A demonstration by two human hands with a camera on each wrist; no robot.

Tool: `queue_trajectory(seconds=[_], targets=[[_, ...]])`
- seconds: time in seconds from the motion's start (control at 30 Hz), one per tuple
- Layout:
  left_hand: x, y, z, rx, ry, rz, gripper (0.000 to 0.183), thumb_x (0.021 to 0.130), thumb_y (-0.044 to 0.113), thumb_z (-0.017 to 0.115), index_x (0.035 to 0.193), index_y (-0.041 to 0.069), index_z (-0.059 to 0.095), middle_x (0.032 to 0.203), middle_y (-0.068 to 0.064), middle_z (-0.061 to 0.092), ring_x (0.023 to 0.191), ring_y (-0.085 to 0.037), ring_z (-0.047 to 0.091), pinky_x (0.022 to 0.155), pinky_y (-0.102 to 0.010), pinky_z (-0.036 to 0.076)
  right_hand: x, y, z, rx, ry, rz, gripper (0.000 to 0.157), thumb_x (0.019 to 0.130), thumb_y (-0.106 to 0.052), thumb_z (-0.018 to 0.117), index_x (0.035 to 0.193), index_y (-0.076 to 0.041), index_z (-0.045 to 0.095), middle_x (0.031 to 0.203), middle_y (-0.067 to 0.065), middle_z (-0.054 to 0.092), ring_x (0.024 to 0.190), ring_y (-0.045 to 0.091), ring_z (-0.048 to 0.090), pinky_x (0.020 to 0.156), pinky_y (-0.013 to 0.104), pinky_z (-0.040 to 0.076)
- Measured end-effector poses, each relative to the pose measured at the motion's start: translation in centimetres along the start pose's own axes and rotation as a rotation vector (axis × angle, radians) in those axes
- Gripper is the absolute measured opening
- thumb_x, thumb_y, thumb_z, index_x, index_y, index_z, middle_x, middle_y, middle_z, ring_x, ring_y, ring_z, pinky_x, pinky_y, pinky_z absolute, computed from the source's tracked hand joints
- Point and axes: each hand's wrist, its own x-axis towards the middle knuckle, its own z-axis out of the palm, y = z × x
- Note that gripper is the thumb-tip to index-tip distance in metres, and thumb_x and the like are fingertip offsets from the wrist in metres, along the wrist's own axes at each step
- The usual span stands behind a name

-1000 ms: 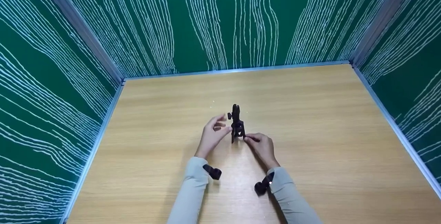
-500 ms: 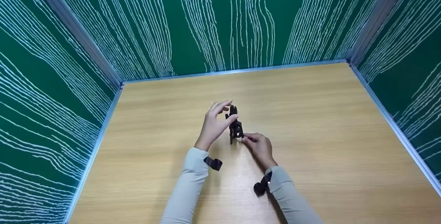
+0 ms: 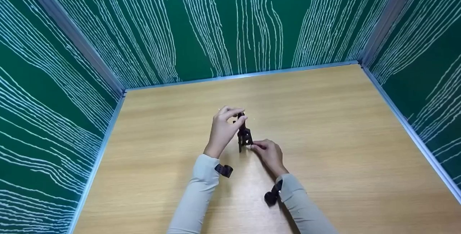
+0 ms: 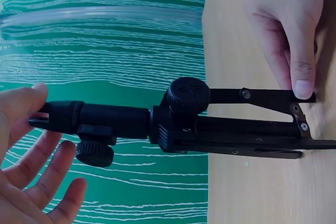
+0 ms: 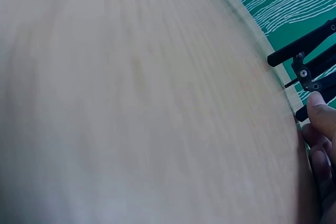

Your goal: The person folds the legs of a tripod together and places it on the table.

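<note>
A small black tripod (image 3: 245, 137) stands upright over the table, its legs only slightly spread. Near its top, my left hand (image 3: 220, 133) pinches the slotted head between thumb and index finger; the other fingers are loosely spread in the left wrist view. Two ridged knobs show there: a large knob (image 4: 188, 96) at the collar and a smaller knob (image 4: 95, 153) by the head. My right hand (image 3: 271, 156) pinches the foot end of one tripod leg (image 4: 268, 98) between thumb and fingers, low by the tabletop. In the right wrist view only part of that hand shows, at the edge.
The wooden table (image 3: 324, 136) spreads around both hands. Green walls (image 3: 201, 46) with white wavy lines enclose its back and sides, edged by metal rails. Black wrist cameras sit on the left cuff (image 3: 206, 167) and the right cuff.
My left hand has moved up from beside the tripod's middle to its top, where thumb and index finger close on the head. My right hand keeps its hold on the leg.
</note>
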Motion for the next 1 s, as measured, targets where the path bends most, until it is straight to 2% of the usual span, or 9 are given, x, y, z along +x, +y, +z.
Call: queue_trajectory(seconds=[0.17, 0.3, 0.57, 0.7, 0.87, 1.0], targets=[[-0.21, 0.18, -0.04, 0.012, 0.031, 0.013, 0.024, 0.083, 0.018, 0.075, 0.106, 0.01, 0.074, 0.096, -0.003, 0.068, 0.085, -0.014, 0.063, 0.083, -0.031, 0.049, 0.0, -0.17, 0.07, 0.001, -0.022, 0.007, 0.017, 0.079, -0.024, 0.077, 0.094, -0.016, 0.078, 0.086, 0.002, 0.074, 0.081, 0.022, 0.067, 0.07, 0.037, 0.049], [-0.24, 0.21, -0.04, 0.021, 0.04, 0.015, 0.025, 0.083, 0.019, 0.075, 0.107, 0.01, 0.074, 0.095, -0.002, 0.068, 0.084, -0.013, 0.063, 0.083, -0.027, 0.047, 0.03, -0.35, 0.17, -0.003, -0.03, 0.021, 0.017, 0.079, -0.024, 0.077, 0.094, -0.014, 0.078, 0.087, 0.002, 0.074, 0.083, 0.023, 0.066, 0.073, 0.038, 0.049], [0.07, 0.32, 0.24, -0.005, 0.04, 0.013, 0.023, 0.082, 0.013, 0.075, 0.104, 0.006, 0.075, 0.091, -0.005, 0.068, 0.082, -0.016, 0.065, 0.08, -0.035, 0.052, 0.08, -0.74, 0.07, 0.006, -0.005, 0.027, 0.016, 0.08, -0.022, 0.077, 0.093, -0.013, 0.078, 0.092, 0.006, 0.075, 0.09, 0.028, 0.069, 0.079, 0.043, 0.052], [0.16, 0.45, 0.18, 0.004, 0.039, 0.006, 0.023, 0.082, 0.015, 0.075, 0.104, 0.007, 0.075, 0.091, -0.005, 0.068, 0.081, -0.016, 0.065, 0.081, -0.033, 0.051, 0.19, -0.78, 0.05, 0.005, -0.007, 0.032, 0.016, 0.08, -0.022, 0.077, 0.093, -0.013, 0.078, 0.093, 0.007, 0.075, 0.091, 0.029, 0.07, 0.08, 0.044, 0.052], [0.1, 0.58, 0.13, -0.003, 0.034, 0.002, 0.023, 0.082, 0.014, 0.075, 0.104, 0.007, 0.075, 0.092, -0.006, 0.068, 0.082, -0.017, 0.066, 0.08, -0.036, 0.052, 0.22, -0.81, -0.07, -0.017, -0.019, 0.033, 0.016, 0.08, -0.022, 0.077, 0.093, -0.013, 0.078, 0.092, 0.007, 0.075, 0.089, 0.029, 0.07, 0.08, 0.043, 0.052], [0.0, 0.63, 0.08, -0.015, 0.026, -0.004, 0.023, 0.082, 0.014, 0.075, 0.104, 0.007, 0.075, 0.093, -0.006, 0.069, 0.083, -0.017, 0.066, 0.079, -0.033, 0.053, 0.14, -0.8, -0.21, -0.024, -0.024, 0.034, 0.017, 0.079, -0.022, 0.077, 0.094, -0.013, 0.078, 0.093, 0.007, 0.075, 0.09, 0.029, 0.07, 0.082, 0.043, 0.052]])
